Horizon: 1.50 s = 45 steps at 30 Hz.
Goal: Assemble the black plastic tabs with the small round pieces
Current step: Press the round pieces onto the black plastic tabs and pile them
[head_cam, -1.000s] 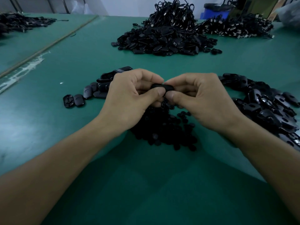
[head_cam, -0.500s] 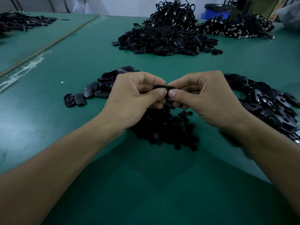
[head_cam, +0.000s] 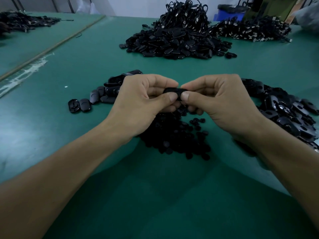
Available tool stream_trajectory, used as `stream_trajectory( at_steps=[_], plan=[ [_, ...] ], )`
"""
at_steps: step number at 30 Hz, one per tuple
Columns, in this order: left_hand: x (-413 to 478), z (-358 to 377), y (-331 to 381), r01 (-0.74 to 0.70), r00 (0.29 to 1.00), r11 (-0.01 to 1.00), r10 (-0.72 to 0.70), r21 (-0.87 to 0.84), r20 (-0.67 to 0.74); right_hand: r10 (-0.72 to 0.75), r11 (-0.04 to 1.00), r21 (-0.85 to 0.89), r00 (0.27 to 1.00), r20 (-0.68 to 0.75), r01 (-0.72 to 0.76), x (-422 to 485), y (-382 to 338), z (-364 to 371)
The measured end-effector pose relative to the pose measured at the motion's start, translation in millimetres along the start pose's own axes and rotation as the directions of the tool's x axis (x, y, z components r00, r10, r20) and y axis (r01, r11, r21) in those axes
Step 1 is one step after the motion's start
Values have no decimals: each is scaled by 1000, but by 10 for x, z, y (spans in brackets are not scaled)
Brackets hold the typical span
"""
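Hardly anything shifts: left grip and right grip still pinch one black tab; I should press evenly, thumbs square.

A: Item one?
B: Flat green matted surface; whitish tape residue along its left seam; small white scrap lying alone.
A: Far end?
B: Heap of black cables with silver plugs; blue plastic bin behind it.
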State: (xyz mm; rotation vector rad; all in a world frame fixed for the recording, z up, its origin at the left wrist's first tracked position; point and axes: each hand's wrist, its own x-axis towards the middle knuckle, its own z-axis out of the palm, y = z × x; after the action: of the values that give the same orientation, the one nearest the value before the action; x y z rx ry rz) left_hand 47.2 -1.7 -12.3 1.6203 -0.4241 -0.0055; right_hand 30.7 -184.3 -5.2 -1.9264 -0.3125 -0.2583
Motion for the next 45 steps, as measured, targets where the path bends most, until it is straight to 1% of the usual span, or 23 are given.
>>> stream_trajectory(
  at_steps=[2,4,7,8,10,13,16,21,23,26,28,34,38,45],
  plan=[
    [2,2,-4,17,1000,1000,-17,-15,-18,-26,999,-45,999,-21,25,-17,26,16],
    [7,8,-17,48,997,997,-51,-62,-50,-99,981,-176,992,-84,83,-30,45,56],
    [12,23,-28,89,991,982,-103,-167,-81,-275,890,-405,955,-114,209,-51,26,120],
    [12,30,-26,97,990,976,-116,-195,-86,-316,857,-459,942,-114,233,-58,19,131],
    [10,43,-25,111,987,967,-135,-230,-89,-354,828,-502,927,-121,250,-68,17,138],
    [9,59,-28,124,986,957,-149,-261,-79,-357,828,-498,927,-117,257,-65,8,148],
    [3,78,-27,124,987,954,-146,-271,-64,-307,867,-446,944,-125,223,-55,0,162],
    [2,68,-29,104,986,961,-133,-255,-99,-131,975,-201,977,-166,97,-13,-8,135],
    [13,51,-32,93,985,962,-126,-258,-117,-81,991,-120,982,-170,61,10,-8,100],
    [29,25,-44,70,984,965,-108,-253,-140,-39,998,-44,992,-120,34,13,-15,74],
    [35,16,-54,62,983,968,-101,-244,-152,-37,998,-53,995,-97,32,4,-21,73],
    [39,3,-56,31,984,977,-67,-212,-164,-29,999,-32,995,-99,26,11,-37,61],
    [29,18,-41,6,988,985,-33,-173,-153,-84,985,-159,992,-95,68,-5,-36,58],
    [2,49,-42,-88,990,996,85,-18,-114,-170,940,-316,980,-102,130,-49,-105,124]
  ],
)
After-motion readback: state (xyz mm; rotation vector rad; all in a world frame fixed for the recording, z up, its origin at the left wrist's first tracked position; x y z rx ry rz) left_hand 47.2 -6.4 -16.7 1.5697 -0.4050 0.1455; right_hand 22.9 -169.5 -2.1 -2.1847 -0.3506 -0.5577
